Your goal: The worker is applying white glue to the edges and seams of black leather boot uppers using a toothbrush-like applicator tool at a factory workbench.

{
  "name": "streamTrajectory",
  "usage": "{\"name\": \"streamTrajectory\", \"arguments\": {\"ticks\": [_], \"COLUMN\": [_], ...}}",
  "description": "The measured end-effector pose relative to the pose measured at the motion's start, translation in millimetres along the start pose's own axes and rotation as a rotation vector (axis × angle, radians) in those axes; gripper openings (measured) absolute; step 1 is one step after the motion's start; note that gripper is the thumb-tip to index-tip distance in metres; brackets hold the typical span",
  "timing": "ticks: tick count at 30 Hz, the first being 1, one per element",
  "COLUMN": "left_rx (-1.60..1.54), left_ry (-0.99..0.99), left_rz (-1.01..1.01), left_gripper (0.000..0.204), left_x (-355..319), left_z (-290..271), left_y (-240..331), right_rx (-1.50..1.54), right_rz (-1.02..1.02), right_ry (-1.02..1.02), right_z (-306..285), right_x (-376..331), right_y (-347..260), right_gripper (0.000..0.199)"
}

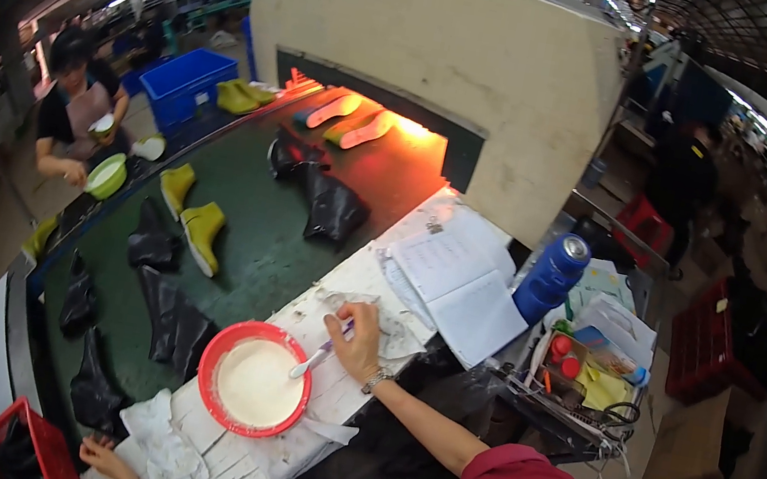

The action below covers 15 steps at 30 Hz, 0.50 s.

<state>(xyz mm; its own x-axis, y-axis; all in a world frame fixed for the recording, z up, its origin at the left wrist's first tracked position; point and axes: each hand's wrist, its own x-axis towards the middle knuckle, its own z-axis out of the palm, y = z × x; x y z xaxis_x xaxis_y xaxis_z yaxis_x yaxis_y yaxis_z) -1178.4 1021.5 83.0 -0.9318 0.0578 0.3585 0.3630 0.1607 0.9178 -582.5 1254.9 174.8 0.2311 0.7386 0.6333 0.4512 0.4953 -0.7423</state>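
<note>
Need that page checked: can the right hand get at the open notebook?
Probably yes: the right hand, holding a brush, lies just short of the open notebook, with nothing standing between.

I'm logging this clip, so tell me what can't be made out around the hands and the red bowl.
Head view only:
- Left hand: at the lower edge, partly cut off; its grip cannot be told.
- Brush in the right hand: handle hidden by the fingers, tip too small.
- Red bowl: depth of white paste not readable.
- Open notebook: writing too small.

Bowl [256,379] on bench [367,277] right of belt [255,218]; notebook [457,282] behind it, oven [454,59] at belt's far end.
</note>
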Motion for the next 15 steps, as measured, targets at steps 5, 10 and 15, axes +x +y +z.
{"name": "streamTrajectory", "arguments": {"ticks": [5, 10, 15], "left_rx": [0.106, -0.001, 0.003], "left_ry": [-0.052, -0.100, -0.071], "left_rz": [0.023, 0.040, 0.004], "left_gripper": [0.043, 0.044, 0.044], "left_x": [-29.9, -53.2, -54.5], "left_z": [-10.2, -8.7, -13.8], "left_y": [44.2, 97.2, 105.9], "right_rx": [-0.041, -0.078, -0.090], "right_rz": [-0.011, -0.011, -0.081], "right_ry": [-0.008, -0.002, -0.007], "right_z": [2.3, -0.7, 0.7], "right_x": [-5.6, -3.6, -0.6], "right_y": [7.0, 6.7, 0.1], "right_gripper": [0.015, 0.011, 0.008]}}
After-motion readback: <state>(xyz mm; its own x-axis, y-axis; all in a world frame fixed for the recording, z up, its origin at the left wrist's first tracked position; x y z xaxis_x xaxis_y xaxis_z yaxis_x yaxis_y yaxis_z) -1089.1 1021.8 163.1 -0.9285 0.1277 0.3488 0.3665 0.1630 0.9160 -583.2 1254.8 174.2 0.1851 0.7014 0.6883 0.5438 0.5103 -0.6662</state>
